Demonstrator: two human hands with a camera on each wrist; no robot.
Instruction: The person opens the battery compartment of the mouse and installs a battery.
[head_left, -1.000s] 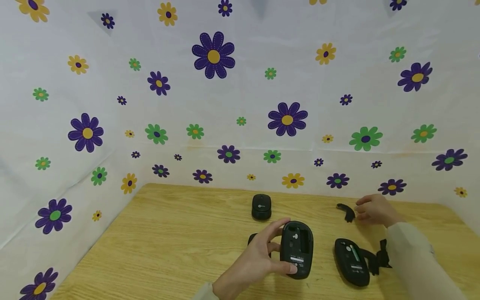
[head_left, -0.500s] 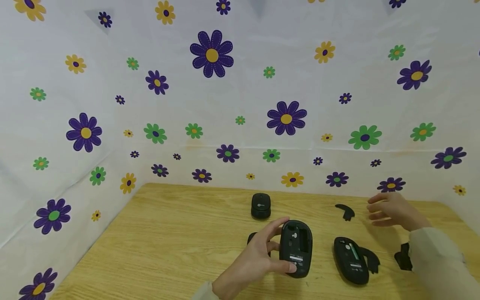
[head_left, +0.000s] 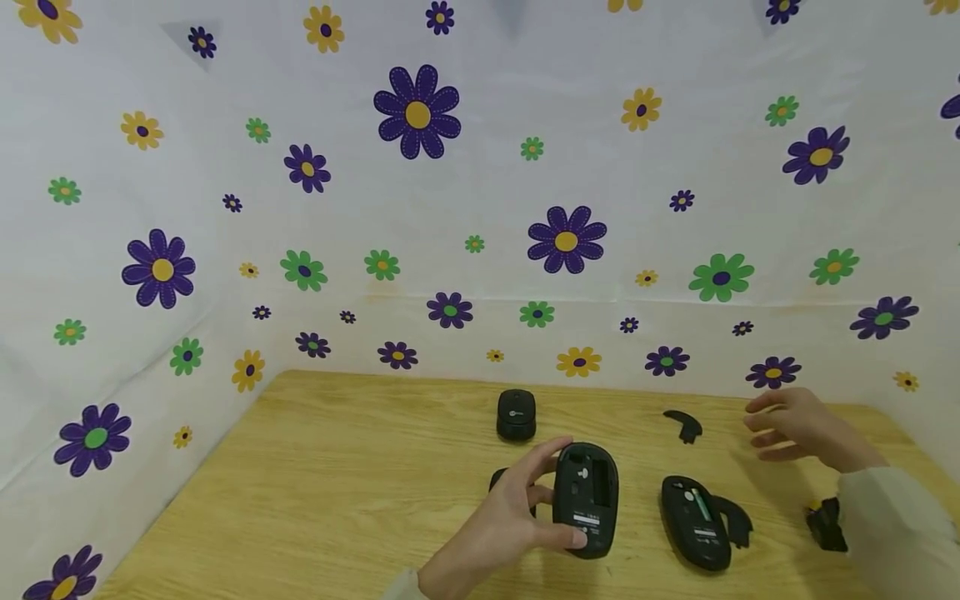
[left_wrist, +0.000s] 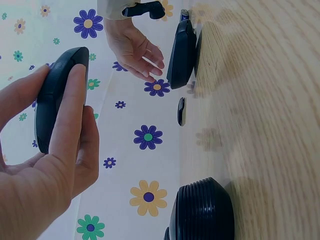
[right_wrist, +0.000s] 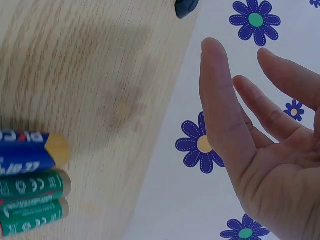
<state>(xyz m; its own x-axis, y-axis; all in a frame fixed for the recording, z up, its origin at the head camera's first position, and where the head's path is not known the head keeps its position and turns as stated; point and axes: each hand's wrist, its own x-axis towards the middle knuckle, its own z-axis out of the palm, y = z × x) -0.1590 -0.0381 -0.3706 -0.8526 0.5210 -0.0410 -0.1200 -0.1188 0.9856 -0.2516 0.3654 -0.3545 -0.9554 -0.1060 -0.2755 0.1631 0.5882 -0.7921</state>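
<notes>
One mouse (head_left: pixel 586 502) gripped in our left hand (head_left: pixel 512 522); right hand (head_left: pixel 812 429), loose, empty, drifted toward 3 o'clock: bay (head_left: pixel 602 482) still unfilled.

Left hand (head_left: pixel 513 518), right hand (head_left: pixel 808 427) bare; left sleeve (head_left: pixel 403 586), right sleeve (head_left: pixel 896 529) pale beige, reaching wrists.

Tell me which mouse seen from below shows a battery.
The upturned mouse on the table shows a green battery; the slot of the mouse in the left hand looks empty.
</notes>
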